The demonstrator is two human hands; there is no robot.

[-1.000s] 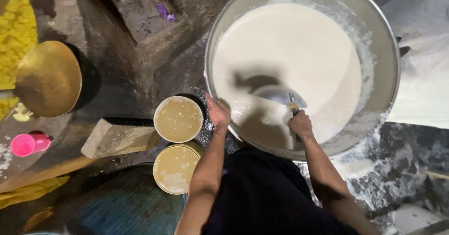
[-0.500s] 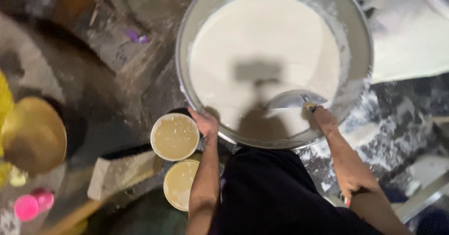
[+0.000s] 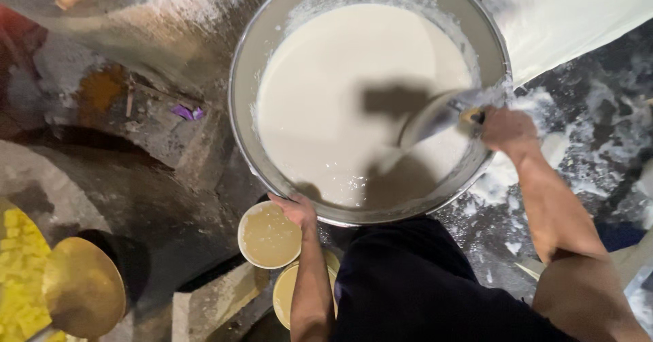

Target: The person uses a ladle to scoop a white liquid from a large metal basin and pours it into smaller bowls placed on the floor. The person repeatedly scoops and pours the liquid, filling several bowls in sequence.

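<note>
— Item one: what is hidden or cut off?

— The basin [image 3: 248, 70] loses its far rim at the top edge. My dark clothing [image 3: 415, 281] covers the floor near me and part of the lower cup [image 3: 284, 294]; my left forearm crosses that cup too. The scoop [image 3: 435, 116] is motion-blurred, so its shape is hard to make out, and I cannot tell if it meets the batter [image 3: 340, 90]. The yellow stuff [image 3: 17, 274] at the near left is cut by the frame. A brass dish [image 3: 81, 286] sits just beside it, partly cropped below.

— Item two: left hand?

— My left hand [image 3: 294, 209] rests on the basin's near rim, fingers curled over the edge, holding only the rim itself. Just near of it stands the upper cup [image 3: 265, 236], filled with pale yellowish liquid; hand and cup look close, contact unclear.

— Item three: right hand?

— My right hand [image 3: 507, 129] is closed tight around the scoop's handle, at the basin's right rim. The scoop tilts in over the batter, its shadow lying on the white surface.

— Item four: the batter's place?

— Inside the basin, filling most of it, far centre of the scene. White spatter [image 3: 544, 144] lies on the floor to the right.

— Other entries?

— A purple scrap [image 3: 187, 112] on the left floor; a pale block [image 3: 214, 301] near left, beside the cups.
</note>
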